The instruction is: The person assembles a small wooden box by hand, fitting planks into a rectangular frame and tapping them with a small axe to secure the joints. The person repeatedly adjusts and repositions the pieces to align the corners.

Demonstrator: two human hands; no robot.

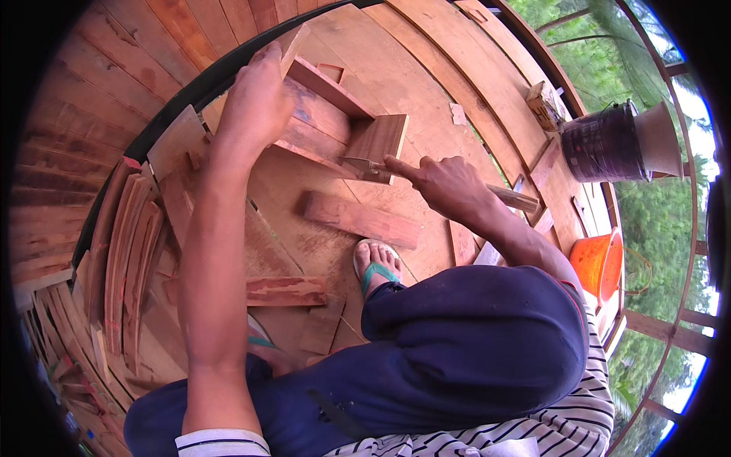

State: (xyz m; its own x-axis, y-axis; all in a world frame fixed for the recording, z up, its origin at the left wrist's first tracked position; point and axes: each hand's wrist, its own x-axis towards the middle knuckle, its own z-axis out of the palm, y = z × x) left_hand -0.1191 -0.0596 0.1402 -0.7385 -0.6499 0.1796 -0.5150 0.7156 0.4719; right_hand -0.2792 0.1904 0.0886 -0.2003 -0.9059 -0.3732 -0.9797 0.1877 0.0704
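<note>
A trough-like wooden box of reddish boards stands tilted ahead of me, with a square board across its right end. My left hand is closed over the box's far left end, gripping the board there. My right hand is wrapped round the long wooden handle of what looks like a hammer, index finger stretched along it. Its grey metal head is at the lower edge of the right end board; whether it touches is unclear. A loose plank lies just below the box.
Several long boards are stacked at the left, beside a plank wall. A short plank lies near my sandalled feet. At the right stand a black bucket, an orange bucket and a small wooden block.
</note>
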